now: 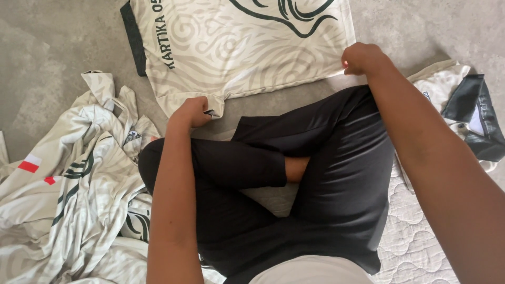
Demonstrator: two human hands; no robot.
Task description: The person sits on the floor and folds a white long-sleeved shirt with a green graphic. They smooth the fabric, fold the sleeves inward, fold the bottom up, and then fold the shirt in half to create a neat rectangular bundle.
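Observation:
A cream jersey (242,47) with a pale swirl pattern, dark green trim and dark lettering lies spread flat on the grey floor in front of my crossed legs. My left hand (192,112) pinches its near left corner, fingers closed on the fabric. My right hand (363,58) grips the near right corner of the same jersey in a fist. Both arms reach forward over my black trousers (315,173).
A heap of crumpled cream jerseys (73,200) with green and red marks lies at my left. Another folded garment with a dark collar (468,113) sits at the right. I sit on a white quilted mat (415,236) on grey carpet (47,47).

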